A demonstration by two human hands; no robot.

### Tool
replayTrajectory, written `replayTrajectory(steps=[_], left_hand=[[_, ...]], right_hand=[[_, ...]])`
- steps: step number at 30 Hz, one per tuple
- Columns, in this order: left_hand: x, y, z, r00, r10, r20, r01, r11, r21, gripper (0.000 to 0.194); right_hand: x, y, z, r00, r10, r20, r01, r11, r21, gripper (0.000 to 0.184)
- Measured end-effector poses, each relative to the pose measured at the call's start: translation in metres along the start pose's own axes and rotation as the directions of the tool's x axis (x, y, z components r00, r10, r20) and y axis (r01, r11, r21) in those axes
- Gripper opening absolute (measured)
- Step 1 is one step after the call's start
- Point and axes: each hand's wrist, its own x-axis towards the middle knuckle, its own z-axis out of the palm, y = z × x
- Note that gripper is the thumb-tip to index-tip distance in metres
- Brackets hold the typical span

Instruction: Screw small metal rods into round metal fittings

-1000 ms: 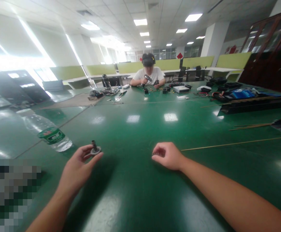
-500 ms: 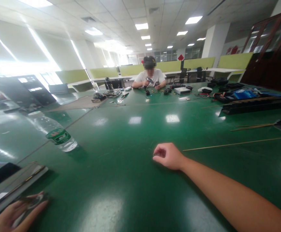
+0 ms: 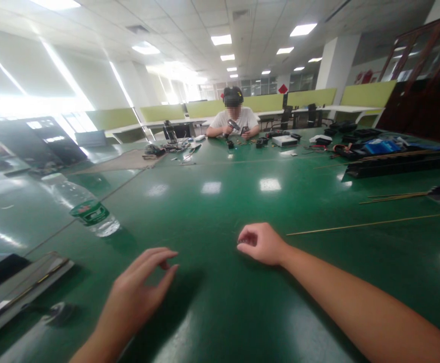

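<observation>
My left hand (image 3: 139,287) is held over the green tabletop (image 3: 205,227), its thumb and fingers apart with nothing between them. To the right, my right hand (image 3: 264,244) rests on the table, fingers curled around a small dark object (image 3: 241,242). Only an edge of that object shows, so I cannot make out its kind. At the lower left, apart from my left hand, lies a blurred grey thing with a dark rounded end (image 3: 59,313).
A water bottle (image 3: 93,212) stands on the left, looking tilted. Below it are a flat board (image 3: 34,292) and a black item (image 3: 4,269). Thin brass rods (image 3: 375,223) lie right. Across the table a person (image 3: 235,118) holds a tool, with electronic parts around.
My left hand has let go of the grey thing at the lower left and moved right and up toward the middle of the table. The right hand has barely shifted.
</observation>
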Motion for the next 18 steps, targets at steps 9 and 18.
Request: replayTrajectory(steps=[9, 18], left_hand=[[0.078, 0.081, 0.098, 0.847, 0.411, 0.337, -0.414, 0.908, -0.067, 0.028], [0.066, 0.041, 0.071, 0.928, 0.34, 0.15, -0.318, 0.936, -0.154, 0.027]], right_hand=[[0.001, 0.008, 0.002, 0.995, -0.097, 0.027, 0.097, 0.995, 0.002, 0.005], [0.001, 0.003, 0.0, 0.993, 0.002, 0.12, -0.013, 0.996, 0.089, 0.024]])
